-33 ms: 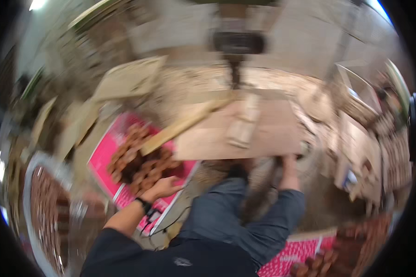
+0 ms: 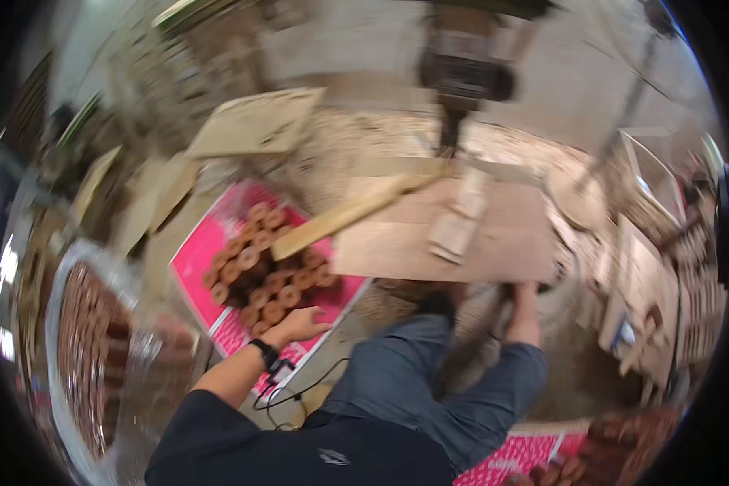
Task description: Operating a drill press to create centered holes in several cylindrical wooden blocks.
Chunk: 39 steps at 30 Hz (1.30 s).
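Observation:
My left hand point(image 2: 301, 324), with a dark watch at the wrist, hovers at the near edge of a pile of brown wooden cylinders point(image 2: 274, 311). Several of the cylinders show a round hole in the end. Its fingers look apart, stretched to the right, and nothing shows in them. Under the pile lies a bright pink printed sheet or carton point(image 2: 193, 257). My right hand is out of the picture. Before my knees stands a drilling machine point(image 2: 466, 77) above a flat wooden board point(image 2: 502, 251). On this board rest a long yellowish batten point(image 2: 340, 215) and pale wooden blocks point(image 2: 458, 227).
Wood shavings point(image 2: 364, 134) cover the area behind the board. A plastic-wrapped stack of brown pieces point(image 2: 89, 348) stands at left. A black cable point(image 2: 324, 377) curls beside my left thigh. More cylinders on pink point(image 2: 518, 458) lie at lower right; wooden panels point(image 2: 644, 292) lean at right.
The whole scene has shifted to the right in the picture, and the blur has eased. My left hand stays beside the cylinders, in much the same pose.

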Each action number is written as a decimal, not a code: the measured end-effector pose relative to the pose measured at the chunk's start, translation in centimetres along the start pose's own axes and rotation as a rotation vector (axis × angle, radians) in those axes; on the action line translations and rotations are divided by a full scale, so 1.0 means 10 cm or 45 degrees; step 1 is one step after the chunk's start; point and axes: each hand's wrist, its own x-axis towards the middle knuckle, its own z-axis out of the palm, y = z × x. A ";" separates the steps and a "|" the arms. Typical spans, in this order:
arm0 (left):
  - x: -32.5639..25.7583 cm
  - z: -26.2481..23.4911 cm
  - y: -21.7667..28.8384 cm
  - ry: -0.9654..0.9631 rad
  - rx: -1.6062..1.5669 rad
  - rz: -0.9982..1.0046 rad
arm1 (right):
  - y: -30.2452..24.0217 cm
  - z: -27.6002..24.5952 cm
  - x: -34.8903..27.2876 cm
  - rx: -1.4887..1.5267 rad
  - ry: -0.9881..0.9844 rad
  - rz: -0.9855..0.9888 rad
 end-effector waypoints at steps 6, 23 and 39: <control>-0.21 0.17 -1.06 0.157 -0.148 -0.492 | -0.90 0.10 0.23 -0.189 -0.091 -0.407; 0.34 0.63 -1.38 0.222 -0.013 -1.016 | -2.52 1.27 0.31 -0.592 -0.349 -1.298; 0.60 1.04 -1.96 0.960 0.573 -0.793 | -2.57 1.27 0.30 -0.743 -0.543 -1.015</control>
